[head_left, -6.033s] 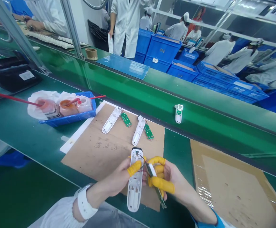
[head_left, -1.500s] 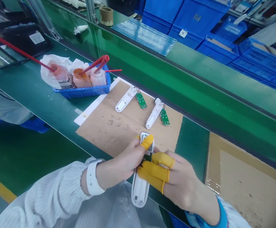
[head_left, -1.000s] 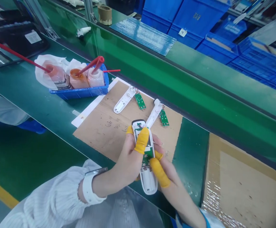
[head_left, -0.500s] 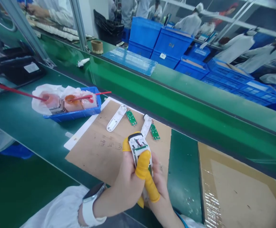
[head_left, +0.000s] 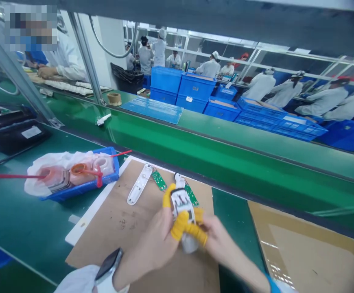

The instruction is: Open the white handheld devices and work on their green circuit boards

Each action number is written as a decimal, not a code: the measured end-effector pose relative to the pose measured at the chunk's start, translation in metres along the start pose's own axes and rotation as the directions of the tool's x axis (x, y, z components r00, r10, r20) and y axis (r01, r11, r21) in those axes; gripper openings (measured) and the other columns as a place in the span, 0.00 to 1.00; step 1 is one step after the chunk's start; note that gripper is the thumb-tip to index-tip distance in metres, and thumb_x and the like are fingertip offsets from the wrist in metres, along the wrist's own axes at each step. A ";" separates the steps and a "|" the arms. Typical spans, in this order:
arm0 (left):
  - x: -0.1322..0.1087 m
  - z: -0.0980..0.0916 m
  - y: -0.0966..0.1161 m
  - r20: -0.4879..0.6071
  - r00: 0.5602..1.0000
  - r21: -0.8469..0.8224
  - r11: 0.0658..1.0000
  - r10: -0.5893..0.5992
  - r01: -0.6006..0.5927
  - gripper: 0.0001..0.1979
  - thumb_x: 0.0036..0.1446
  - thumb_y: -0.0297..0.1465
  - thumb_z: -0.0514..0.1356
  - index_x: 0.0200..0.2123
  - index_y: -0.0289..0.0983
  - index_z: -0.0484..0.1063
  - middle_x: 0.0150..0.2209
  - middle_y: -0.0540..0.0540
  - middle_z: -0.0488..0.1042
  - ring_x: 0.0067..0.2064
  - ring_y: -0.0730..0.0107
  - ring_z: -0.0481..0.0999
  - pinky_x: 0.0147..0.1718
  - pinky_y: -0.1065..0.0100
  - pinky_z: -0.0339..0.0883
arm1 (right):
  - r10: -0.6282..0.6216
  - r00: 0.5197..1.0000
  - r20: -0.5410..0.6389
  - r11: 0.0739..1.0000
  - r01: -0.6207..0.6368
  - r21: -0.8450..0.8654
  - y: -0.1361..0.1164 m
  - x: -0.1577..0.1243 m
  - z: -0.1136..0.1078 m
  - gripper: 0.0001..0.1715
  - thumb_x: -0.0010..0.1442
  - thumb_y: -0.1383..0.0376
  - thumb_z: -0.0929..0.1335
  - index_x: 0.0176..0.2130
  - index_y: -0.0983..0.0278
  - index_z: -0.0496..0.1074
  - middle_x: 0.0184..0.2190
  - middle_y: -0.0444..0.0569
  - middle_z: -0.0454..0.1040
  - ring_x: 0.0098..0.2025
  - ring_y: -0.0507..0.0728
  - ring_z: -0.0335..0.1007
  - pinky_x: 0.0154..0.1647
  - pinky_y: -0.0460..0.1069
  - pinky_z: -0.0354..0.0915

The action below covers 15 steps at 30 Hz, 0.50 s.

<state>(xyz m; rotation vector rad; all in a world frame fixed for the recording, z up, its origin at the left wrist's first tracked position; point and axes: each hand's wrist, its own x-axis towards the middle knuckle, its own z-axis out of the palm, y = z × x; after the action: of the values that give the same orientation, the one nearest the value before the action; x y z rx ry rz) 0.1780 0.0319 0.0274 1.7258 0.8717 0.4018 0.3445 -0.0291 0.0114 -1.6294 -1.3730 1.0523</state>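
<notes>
A white casing (head_left: 181, 198) is held over the cardboard sheet (head_left: 103, 240) on the green surface (head_left: 230, 219); the yellow-covered fingers (head_left: 180, 224) of the left hand (head_left: 158, 236) and right hand (head_left: 212, 232) are clamped on it, its lower end blurred. Beyond lies another casing (head_left: 139, 184), wired to a circuit board (head_left: 158, 179). A blue tray (head_left: 116, 173) holds bottles (head_left: 78, 176).

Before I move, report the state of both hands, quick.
Left hand: closed, holding the white casing, thumb across its front.
Right hand: closed on the same casing, lower on its right side; slightly blurred.
</notes>
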 end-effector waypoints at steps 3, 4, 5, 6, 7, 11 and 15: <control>0.045 -0.005 -0.001 -0.096 0.993 0.299 0.949 -0.073 0.098 0.24 0.64 0.38 0.47 0.56 0.26 0.59 0.58 0.26 0.65 0.60 0.50 0.65 0.58 0.52 0.57 | 0.095 0.981 -0.167 0.991 -0.110 -0.081 0.014 0.073 -0.057 0.19 0.56 0.55 0.72 0.41 0.65 0.73 0.35 0.48 0.76 0.35 0.56 0.74 0.33 0.49 0.72; 0.059 -0.005 -0.001 -0.108 0.990 0.352 0.927 -0.093 0.125 0.23 0.63 0.36 0.50 0.53 0.24 0.62 0.55 0.25 0.68 0.58 0.46 0.67 0.56 0.49 0.58 | 0.143 0.963 -0.230 0.979 -0.171 -0.108 0.021 0.100 -0.074 0.17 0.59 0.58 0.70 0.45 0.66 0.70 0.35 0.47 0.75 0.33 0.53 0.73 0.32 0.48 0.71; 0.072 -0.003 -0.001 -0.111 0.988 0.386 0.911 -0.109 0.144 0.20 0.61 0.34 0.52 0.50 0.24 0.66 0.51 0.26 0.71 0.55 0.45 0.69 0.54 0.47 0.60 | 0.191 0.939 -0.287 0.962 -0.237 -0.135 0.029 0.125 -0.088 0.15 0.63 0.60 0.68 0.46 0.67 0.69 0.35 0.46 0.74 0.30 0.51 0.72 0.30 0.48 0.71; 0.083 -0.001 -0.001 -0.111 0.986 0.403 0.902 -0.121 0.156 0.17 0.61 0.34 0.54 0.47 0.26 0.68 0.48 0.28 0.73 0.53 0.46 0.71 0.53 0.46 0.61 | 0.227 0.913 -0.340 0.941 -0.295 -0.163 0.037 0.147 -0.100 0.14 0.64 0.60 0.67 0.46 0.67 0.68 0.35 0.46 0.73 0.30 0.50 0.71 0.30 0.48 0.70; 0.092 0.001 -0.001 -0.109 0.985 0.416 0.893 -0.136 0.169 0.15 0.61 0.34 0.54 0.44 0.28 0.70 0.45 0.32 0.74 0.51 0.49 0.73 0.51 0.47 0.63 | 0.254 0.887 -0.386 0.919 -0.346 -0.189 0.044 0.166 -0.110 0.13 0.64 0.61 0.66 0.45 0.67 0.69 0.36 0.46 0.72 0.31 0.50 0.71 0.31 0.48 0.71; 0.106 0.005 -0.004 -0.092 0.977 0.400 0.891 -0.193 0.214 0.11 0.60 0.33 0.58 0.42 0.33 0.71 0.43 0.43 0.76 0.47 0.59 0.75 0.50 0.49 0.65 | 0.275 0.816 -0.509 0.844 -0.458 -0.279 0.057 0.199 -0.135 0.13 0.64 0.60 0.67 0.45 0.67 0.69 0.41 0.48 0.72 0.37 0.53 0.71 0.37 0.51 0.71; 0.081 -0.002 -0.005 -0.029 0.986 0.237 0.958 -0.162 0.165 0.15 0.61 0.30 0.52 0.49 0.30 0.68 0.46 0.34 0.75 0.49 0.53 0.74 0.51 0.53 0.64 | 0.079 0.782 -0.618 0.817 -0.406 -0.410 0.036 0.201 -0.132 0.17 0.63 0.60 0.67 0.50 0.66 0.67 0.48 0.51 0.69 0.46 0.58 0.69 0.46 0.58 0.68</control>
<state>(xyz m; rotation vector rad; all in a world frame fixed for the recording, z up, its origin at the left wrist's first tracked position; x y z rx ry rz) 0.2293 0.0923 0.0101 1.8539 1.0969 0.1998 0.4971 0.1598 0.0049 -2.3485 -1.0725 0.2267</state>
